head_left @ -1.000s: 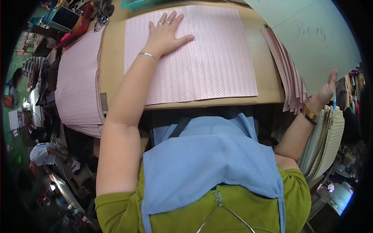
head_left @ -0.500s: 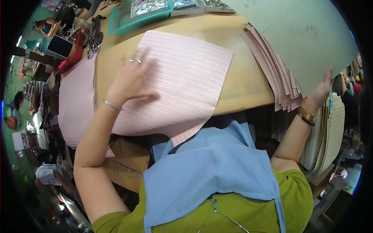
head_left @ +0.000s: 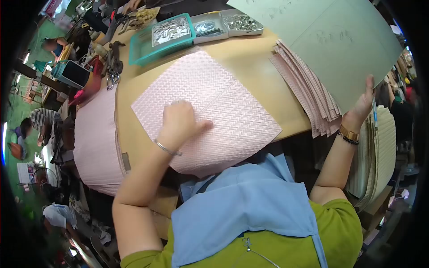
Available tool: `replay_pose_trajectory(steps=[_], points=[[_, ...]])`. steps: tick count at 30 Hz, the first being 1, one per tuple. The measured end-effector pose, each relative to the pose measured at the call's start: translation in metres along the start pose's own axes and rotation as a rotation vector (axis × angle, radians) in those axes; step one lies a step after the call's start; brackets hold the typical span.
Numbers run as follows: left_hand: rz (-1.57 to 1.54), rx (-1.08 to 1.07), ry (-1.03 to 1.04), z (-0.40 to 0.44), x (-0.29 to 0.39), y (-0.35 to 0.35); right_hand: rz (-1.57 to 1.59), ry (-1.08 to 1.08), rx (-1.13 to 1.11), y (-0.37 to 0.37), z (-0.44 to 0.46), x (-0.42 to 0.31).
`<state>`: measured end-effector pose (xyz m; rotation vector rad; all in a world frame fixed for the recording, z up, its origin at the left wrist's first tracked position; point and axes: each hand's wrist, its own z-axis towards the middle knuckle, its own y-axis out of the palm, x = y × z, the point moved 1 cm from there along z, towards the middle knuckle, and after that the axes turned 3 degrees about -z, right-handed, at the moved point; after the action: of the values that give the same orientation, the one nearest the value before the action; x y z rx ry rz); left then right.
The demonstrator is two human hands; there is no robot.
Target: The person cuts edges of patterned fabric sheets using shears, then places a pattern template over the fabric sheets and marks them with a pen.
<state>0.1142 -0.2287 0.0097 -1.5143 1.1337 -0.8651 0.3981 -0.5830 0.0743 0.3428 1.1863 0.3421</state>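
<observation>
A pink herringbone-textured sheet (head_left: 223, 102) lies turned at an angle on the table, its near part bending down over the front edge. On its left part rests my left hand (head_left: 178, 117), fingers bent downward and thumb spread away, gripping nothing visible. At the right, my right hand (head_left: 359, 107) holds the lower edge of a large pale green board (head_left: 339, 49) with faint writing on it. A thin blue pen-like item (head_left: 375, 114) shows beside that hand. The board slants above a fanned stack of pink strips (head_left: 308, 89).
A pink stack (head_left: 96, 138) hangs at the table's left side. Behind the sheet stand a teal tray (head_left: 138, 49) and boxes of metal parts (head_left: 243, 23). Scissors (head_left: 112, 80) lie back left. Cream sheets (head_left: 382, 152) stand at right. Other people work at far left.
The pink sheet has turned from square to the table to a slant. My left hand has come nearer me, its fingers now bent. The green board has shifted slightly left with my right hand.
</observation>
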Motion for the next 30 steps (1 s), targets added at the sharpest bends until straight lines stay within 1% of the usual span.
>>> replay_pose_trajectory(steps=[1, 2, 5, 6, 9, 10, 13, 15, 17, 18, 21, 24, 25, 26, 27, 29, 30], points=[[0.077, 0.146, 0.239, 0.004, -0.012, -0.002, -0.025, -0.018, -0.004, -0.003, 0.003, -0.005], [-0.035, 0.148, 0.346, 0.012, -0.034, 0.013, -0.037, -0.024, -0.006, -0.004, 0.002, -0.004], [-0.149, 0.118, -0.100, 0.000, -0.047, 0.032, -0.060, -0.070, -0.010, 0.002, -0.006, -0.010], [-0.139, 0.170, -0.238, -0.005, -0.043, 0.035, -0.073, -0.087, 0.001, 0.003, -0.010, -0.013], [-0.120, 0.061, -0.577, -0.017, -0.027, 0.030, -0.094, -0.108, 0.009, -0.007, -0.005, -0.014], [-0.144, -0.022, -0.549, -0.024, -0.024, 0.018, -0.095, -0.086, 0.015, -0.008, -0.002, -0.015], [-0.084, 0.126, -0.407, -0.030, -0.051, 0.030, -0.095, -0.019, 0.024, -0.011, 0.001, -0.015], [-0.121, 0.176, -0.392, -0.037, -0.072, 0.046, -0.085, 0.012, 0.026, -0.014, 0.003, -0.014], [-0.157, 0.195, -0.389, -0.038, -0.081, 0.060, -0.064, -0.011, -0.031, -0.014, 0.004, -0.011], [-0.174, 0.188, -0.388, -0.037, -0.080, 0.060, -0.052, -0.024, -0.056, -0.015, 0.005, -0.009], [-0.189, 0.161, -0.362, -0.032, -0.068, 0.055, 0.002, 0.200, -0.127, -0.030, 0.013, 0.000], [-0.207, 0.178, -0.344, -0.023, -0.047, 0.054, 0.004, 0.240, -0.290, -0.009, 0.003, 0.006], [-0.217, 0.192, -0.342, -0.020, -0.044, 0.056, -0.097, 0.278, -0.299, -0.008, 0.002, 0.011], [-0.288, 0.241, -0.337, -0.015, -0.048, 0.062, -0.199, 0.315, -0.309, -0.008, 0.001, 0.018], [-0.456, 0.348, -0.354, -0.009, -0.056, 0.071, -0.296, 0.351, -0.323, -0.006, 0.001, 0.025], [-0.783, 0.565, -0.383, -0.003, -0.081, 0.080, -0.383, 0.350, -0.404, 0.015, -0.021, 0.034], [-0.711, 0.501, -0.444, -0.004, -0.093, 0.078, -0.421, 0.349, -0.443, 0.026, -0.033, 0.041]])
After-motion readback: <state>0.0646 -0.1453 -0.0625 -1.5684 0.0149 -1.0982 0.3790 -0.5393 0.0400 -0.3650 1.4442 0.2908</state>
